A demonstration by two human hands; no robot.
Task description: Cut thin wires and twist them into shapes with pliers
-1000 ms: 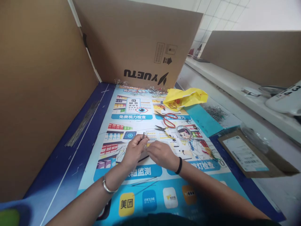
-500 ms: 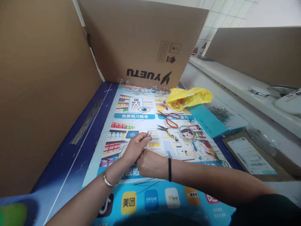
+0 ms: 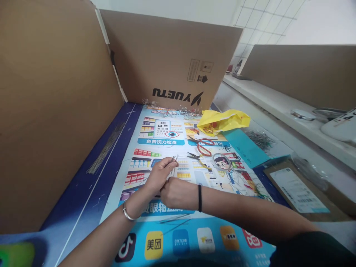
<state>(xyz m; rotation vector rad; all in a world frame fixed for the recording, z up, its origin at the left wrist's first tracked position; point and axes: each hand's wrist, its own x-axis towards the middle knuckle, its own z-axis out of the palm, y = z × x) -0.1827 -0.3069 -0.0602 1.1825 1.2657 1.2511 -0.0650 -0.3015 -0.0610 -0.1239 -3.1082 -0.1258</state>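
Observation:
My left hand [image 3: 160,175] is closed, pinching several thin metal wires [image 3: 176,158] whose tips stick up past the thumb. Just below it my right hand [image 3: 179,193] makes a fist, knuckles up, around the lower part of the wires; its fingertips are hidden. The two hands almost touch over a printed poster [image 3: 161,150]. Beyond them lie red-handled scissors [image 3: 205,146] and pliers [image 3: 198,158] with a yellow handle. More loose wires [image 3: 175,220] rest on the poster close to me.
On the left lies a bundle of wires [image 3: 107,150], beside a tall cardboard panel [image 3: 55,111]. Another panel [image 3: 167,55] closes the back. To the right are a yellow bag [image 3: 224,120], a round dish [image 3: 221,162], a wire heap [image 3: 259,139] and a labelled package [image 3: 300,189].
The view has tilted up slightly, so everything sits a little lower. Both hands keep their grip, and the wire tips above my left thumb look slightly more spread.

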